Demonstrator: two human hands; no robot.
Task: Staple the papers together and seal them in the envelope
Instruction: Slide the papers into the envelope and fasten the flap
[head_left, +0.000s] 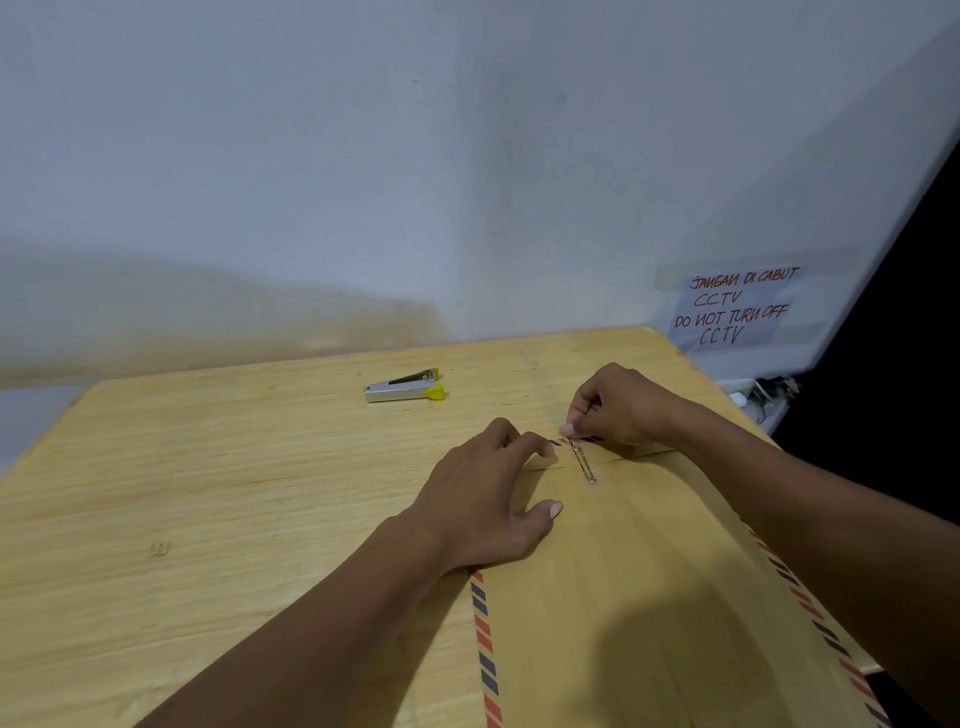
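Note:
A large brown envelope (639, 597) with red and blue striped edges lies flat on the wooden table (208, 493), its flap end pointing away from me. My left hand (483, 499) presses flat on the envelope near the flap, fingers spread. My right hand (618, 408) pinches the thin red closure string (570, 441) at the flap's edge. A metal clasp (585, 464) lies just below that pinch. A silver stapler with yellow ends (405, 387) rests on the table beyond my hands. No loose papers are visible.
A white wall stands just behind the table. A handwritten paper notice (732, 309) is taped to the wall at the right. A white power strip with cables (753, 392) sits past the table's right corner. Darkness lies beyond the right edge.

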